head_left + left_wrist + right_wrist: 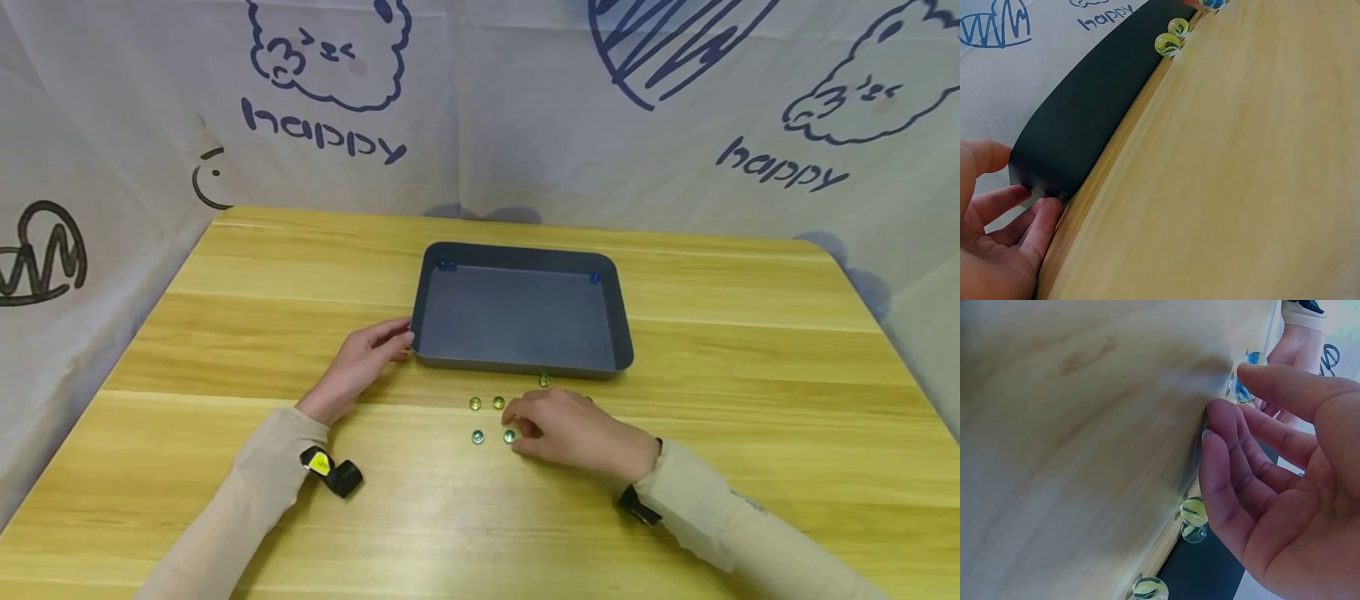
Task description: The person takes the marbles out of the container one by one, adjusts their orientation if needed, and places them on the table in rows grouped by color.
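Observation:
My left hand [363,362] touches the left side of a dark grey rectangular tray [517,367] by its near corner. In the left wrist view its fingertips rest against the tray's outer wall. My right hand [573,429] is low over the table, thumb and fingers apart around a blue-swirled glass marble [509,436]. In the right wrist view the thumb tip and fingers are near that marble [1242,392]. Another blue marble [477,437] lies to its left. Yellow-green marbles [475,403] lie between the hand and the tray; one is partly hidden behind the right hand.
Inside the tray, dark blue marbles [447,266] lie at the far left corner and another blue marble [595,278] at the far right. The wooden table [225,350] ends at a white cloth [517,108] with drawings behind it.

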A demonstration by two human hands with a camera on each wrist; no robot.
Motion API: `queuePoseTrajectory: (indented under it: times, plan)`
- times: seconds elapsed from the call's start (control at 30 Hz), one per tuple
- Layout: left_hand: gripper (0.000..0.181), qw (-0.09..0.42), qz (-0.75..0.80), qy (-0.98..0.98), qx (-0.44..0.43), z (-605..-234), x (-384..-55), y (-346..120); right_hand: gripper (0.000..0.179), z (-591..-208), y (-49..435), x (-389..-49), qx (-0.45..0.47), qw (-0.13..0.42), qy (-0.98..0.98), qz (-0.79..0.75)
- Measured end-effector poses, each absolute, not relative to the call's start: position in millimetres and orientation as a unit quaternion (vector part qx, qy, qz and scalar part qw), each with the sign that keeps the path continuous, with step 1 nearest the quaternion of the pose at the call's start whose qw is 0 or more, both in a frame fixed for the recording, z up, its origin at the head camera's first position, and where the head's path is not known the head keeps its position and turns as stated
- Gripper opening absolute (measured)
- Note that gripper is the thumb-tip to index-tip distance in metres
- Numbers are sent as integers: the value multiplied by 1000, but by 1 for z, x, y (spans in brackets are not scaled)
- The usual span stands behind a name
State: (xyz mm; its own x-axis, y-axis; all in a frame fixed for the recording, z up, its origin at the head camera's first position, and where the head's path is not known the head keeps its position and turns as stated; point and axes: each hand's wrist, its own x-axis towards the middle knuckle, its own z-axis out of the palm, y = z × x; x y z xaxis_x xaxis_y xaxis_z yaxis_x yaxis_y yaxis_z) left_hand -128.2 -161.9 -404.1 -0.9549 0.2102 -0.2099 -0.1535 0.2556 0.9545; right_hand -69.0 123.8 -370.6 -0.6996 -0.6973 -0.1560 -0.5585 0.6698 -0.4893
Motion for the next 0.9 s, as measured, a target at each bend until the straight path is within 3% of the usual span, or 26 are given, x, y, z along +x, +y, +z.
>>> queuePoseTrajectory:
  times: [0.57,0.9]
  plan:
    - [50,149,611,777,22,-405,-130,-161,20,-363,130,-69,-355,169,897,-202]
    - [51,151,607,780,22,-404,-129,-162,28,-302,136,-98,-341,150,903,-213]
